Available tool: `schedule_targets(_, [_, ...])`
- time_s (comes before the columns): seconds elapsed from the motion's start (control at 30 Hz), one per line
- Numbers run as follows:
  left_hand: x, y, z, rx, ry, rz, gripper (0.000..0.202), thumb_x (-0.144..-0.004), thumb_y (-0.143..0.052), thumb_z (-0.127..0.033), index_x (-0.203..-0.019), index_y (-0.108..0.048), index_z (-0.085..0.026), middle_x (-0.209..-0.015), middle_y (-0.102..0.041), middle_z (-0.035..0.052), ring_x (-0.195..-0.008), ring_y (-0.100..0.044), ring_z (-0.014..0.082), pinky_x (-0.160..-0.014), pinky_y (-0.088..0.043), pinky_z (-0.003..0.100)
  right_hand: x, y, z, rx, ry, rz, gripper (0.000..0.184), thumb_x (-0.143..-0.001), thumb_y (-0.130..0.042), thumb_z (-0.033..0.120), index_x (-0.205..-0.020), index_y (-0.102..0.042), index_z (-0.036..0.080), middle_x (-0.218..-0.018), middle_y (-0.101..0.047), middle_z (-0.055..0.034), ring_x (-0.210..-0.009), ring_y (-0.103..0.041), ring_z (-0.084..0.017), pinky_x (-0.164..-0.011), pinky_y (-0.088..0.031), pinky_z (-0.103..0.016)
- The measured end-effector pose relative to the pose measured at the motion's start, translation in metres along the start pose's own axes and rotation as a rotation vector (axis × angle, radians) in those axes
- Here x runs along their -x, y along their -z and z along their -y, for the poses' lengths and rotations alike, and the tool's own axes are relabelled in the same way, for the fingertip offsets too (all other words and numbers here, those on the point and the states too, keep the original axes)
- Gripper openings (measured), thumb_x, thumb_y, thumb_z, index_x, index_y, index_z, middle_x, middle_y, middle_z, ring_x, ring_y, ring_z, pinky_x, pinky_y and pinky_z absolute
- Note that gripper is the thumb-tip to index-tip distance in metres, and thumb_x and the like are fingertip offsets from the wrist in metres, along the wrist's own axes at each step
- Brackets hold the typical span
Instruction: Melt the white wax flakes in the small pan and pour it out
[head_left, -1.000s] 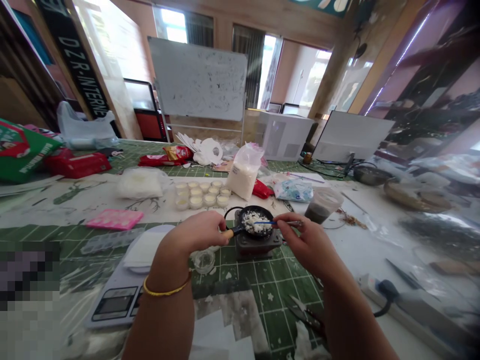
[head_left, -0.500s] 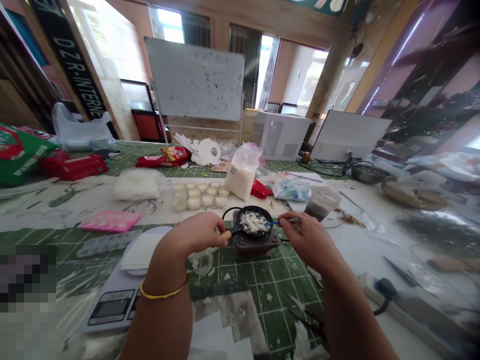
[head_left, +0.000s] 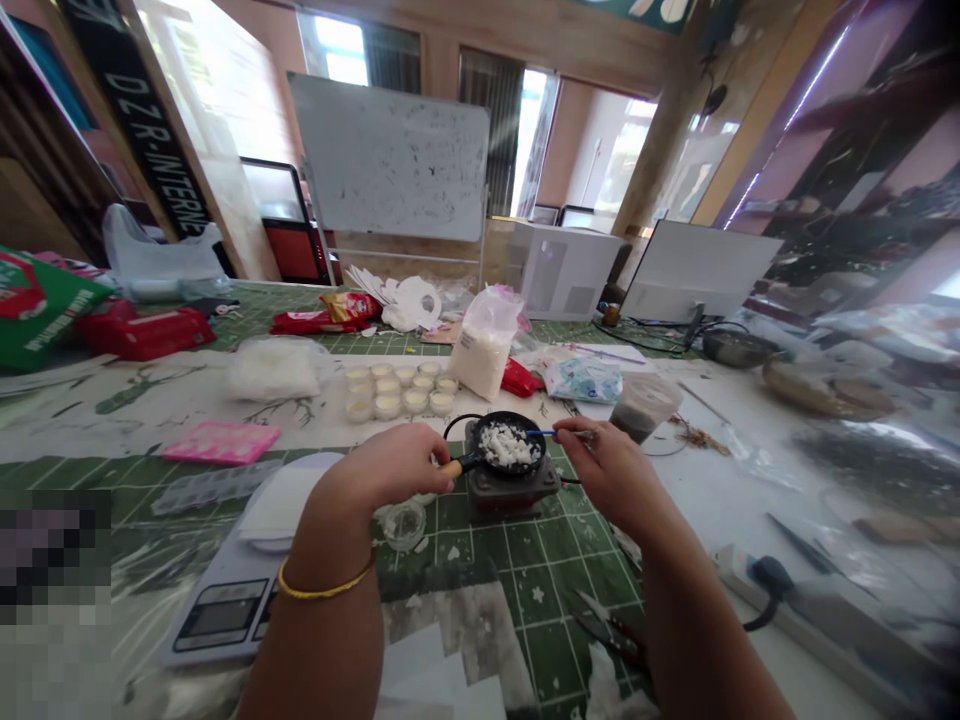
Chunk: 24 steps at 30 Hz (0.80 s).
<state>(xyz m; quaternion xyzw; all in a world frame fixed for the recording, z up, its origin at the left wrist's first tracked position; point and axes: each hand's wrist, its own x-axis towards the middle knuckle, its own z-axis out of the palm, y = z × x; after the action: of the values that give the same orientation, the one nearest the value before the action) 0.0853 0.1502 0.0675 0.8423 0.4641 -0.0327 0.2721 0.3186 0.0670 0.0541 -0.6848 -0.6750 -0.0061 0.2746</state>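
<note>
Black pan (head_left: pixel 519 474), one, mid-frame, white chunks (head_left: pixel 508 446) inside; left hand (head_left: pixel 409 463) clasping its handle (head_left: pixel 466 463), right hand (head_left: pixel 609 468) pinching one blue stick (head_left: pixel 541 432) (thin); about twelve pale-filled cups (head_left: pixel 388 409) left of centre.

On the slanted black strip (head_left: pixel 142 135), white letters say "DZR·INTERNE". The writing on the whiteboard (head_left: pixel 390 155), the green package (head_left: pixel 60 315) and the bag of white grains (head_left: pixel 481 352) is not readable.

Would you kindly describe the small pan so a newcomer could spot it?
Below the whiteboard, find the dark stove on the green cloth. Atop it is the black pan, holding white pieces; unlike the little cups beyond, it has a handle.
</note>
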Motion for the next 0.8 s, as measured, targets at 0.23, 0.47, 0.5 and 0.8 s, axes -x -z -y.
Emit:
schedule_targets(0.23, [-0.002,-0.001,0.0,-0.043,0.002,-0.018,0.028,-0.064,-0.053,-0.044,-0.07,-0.063,-0.018,-0.061,-0.058,0.0005,-0.054,-0.048,0.0116,-0.049,-0.028,0.024,0.001,0.001,0.003,-0.03,0.003,-0.024,0.029,-0.087,-0.039,0.033,-0.1,-0.063,0.022,-0.093,-0.067,-0.0046,-0.088,-0.059,-0.019,-0.076,-0.042,-0.03])
schedule_targets(0.47, [-0.003,-0.001,0.004,-0.016,-0.022,-0.019,0.029,-0.062,-0.055,-0.045,-0.073,-0.064,-0.02,-0.066,-0.061,0.0008,-0.061,-0.052,0.0131,-0.054,-0.03,0.024,0.007,0.01,0.003,0.022,-0.004,-0.004,0.031,-0.087,-0.038,0.035,-0.097,-0.064,0.022,-0.091,-0.067,-0.0053,-0.085,-0.059,-0.02,-0.075,-0.041,-0.032])
schedule_targets(0.5, [-0.002,-0.001,0.004,-0.024,-0.026,-0.019,0.029,-0.062,-0.056,-0.045,-0.073,-0.065,-0.02,-0.067,-0.062,0.0008,-0.061,-0.052,0.0133,-0.054,-0.031,0.024,0.008,0.011,0.003,0.048,-0.009,-0.017,0.031,-0.087,-0.038,0.034,-0.095,-0.064,0.021,-0.09,-0.066,-0.0059,-0.085,-0.059,-0.021,-0.075,-0.041,-0.033])
schedule_targets(0.8, [-0.002,0.0,0.002,-0.04,-0.018,-0.022,0.027,-0.064,-0.053,-0.043,-0.07,-0.064,-0.019,-0.062,-0.059,0.0003,-0.056,-0.048,0.0119,-0.051,-0.029,0.024,0.012,0.013,0.009,0.091,0.012,-0.028,0.028,-0.086,-0.04,0.033,-0.091,-0.065,0.021,-0.087,-0.067,-0.0058,-0.085,-0.058,-0.021,-0.076,-0.039,-0.032])
